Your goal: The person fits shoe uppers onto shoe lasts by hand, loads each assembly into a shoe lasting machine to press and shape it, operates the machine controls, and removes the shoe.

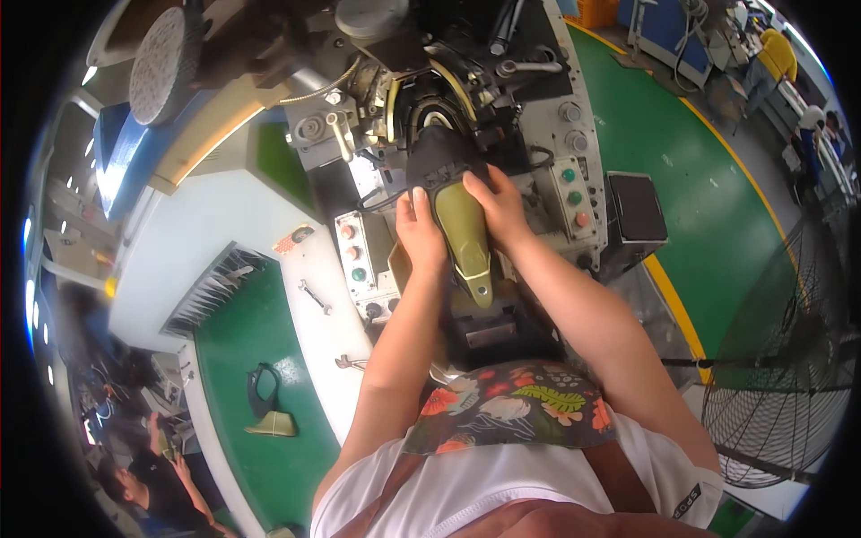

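An olive-green shoe last [463, 226] lies with its toe end away from me and its heel end, which has a small hole, toward me. A black shoe upper [439, 160] covers its far end, at the jaws of a lasting machine [434, 108]. My left hand [421, 235] is closed along the left side of the last, fingers pointing away from me. From the right side my right hand [499, 208] grips it, with the thumb on top near the upper's edge. Part of the fingers is hidden beneath.
Button panels stand left [355, 249] and right [574, 195] of the machine. Wrenches [314, 297] lie on a white ledge to the left. Beyond, another last with a black upper [272, 423] rests on a green surface. A fan cage [776, 394] is at the right; other people work farther off.
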Available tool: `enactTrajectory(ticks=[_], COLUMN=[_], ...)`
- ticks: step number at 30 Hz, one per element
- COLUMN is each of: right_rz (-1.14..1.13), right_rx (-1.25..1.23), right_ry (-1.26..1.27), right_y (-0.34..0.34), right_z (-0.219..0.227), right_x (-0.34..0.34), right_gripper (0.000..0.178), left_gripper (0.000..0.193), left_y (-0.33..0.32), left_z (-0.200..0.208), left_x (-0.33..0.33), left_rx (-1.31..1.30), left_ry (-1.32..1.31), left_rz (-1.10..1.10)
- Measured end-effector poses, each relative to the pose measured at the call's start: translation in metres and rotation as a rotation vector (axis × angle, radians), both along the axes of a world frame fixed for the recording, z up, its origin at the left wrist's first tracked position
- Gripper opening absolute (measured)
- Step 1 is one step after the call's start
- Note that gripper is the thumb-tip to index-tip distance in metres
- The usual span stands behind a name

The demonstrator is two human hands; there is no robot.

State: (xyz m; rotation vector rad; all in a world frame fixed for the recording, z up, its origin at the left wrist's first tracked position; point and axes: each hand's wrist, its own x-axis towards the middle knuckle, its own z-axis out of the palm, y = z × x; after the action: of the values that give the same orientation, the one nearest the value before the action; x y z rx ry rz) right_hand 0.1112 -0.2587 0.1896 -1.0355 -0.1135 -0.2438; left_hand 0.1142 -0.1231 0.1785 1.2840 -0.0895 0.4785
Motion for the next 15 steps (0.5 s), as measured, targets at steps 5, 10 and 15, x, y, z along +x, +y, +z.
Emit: enactTrajectory(ticks=[5,10,15], right_rz=[-0.06,-0.055,-0.104], right_rx=[0.022,0.0,-0.001], right_ry=[0.114,0.17,0.182], right_y=[0.001,-0.003,-0.002], right_z=[0.005,0.015,0.036], right_x=[0.017,0.027,0.038], right_gripper=[0.047,0.048,0.049], left_gripper=[0.026,0.023,0.023], left_y=[-0.006,-0.008,-0.009], left_z=[-0.008,-0.004,0.017], left_x=[0.026,0.038,0.05], left_rx=[-0.035,0.027,0.021], left_ry=[0.009,-0.044,0.009], left_rz=[0.094,0.158,0.143])
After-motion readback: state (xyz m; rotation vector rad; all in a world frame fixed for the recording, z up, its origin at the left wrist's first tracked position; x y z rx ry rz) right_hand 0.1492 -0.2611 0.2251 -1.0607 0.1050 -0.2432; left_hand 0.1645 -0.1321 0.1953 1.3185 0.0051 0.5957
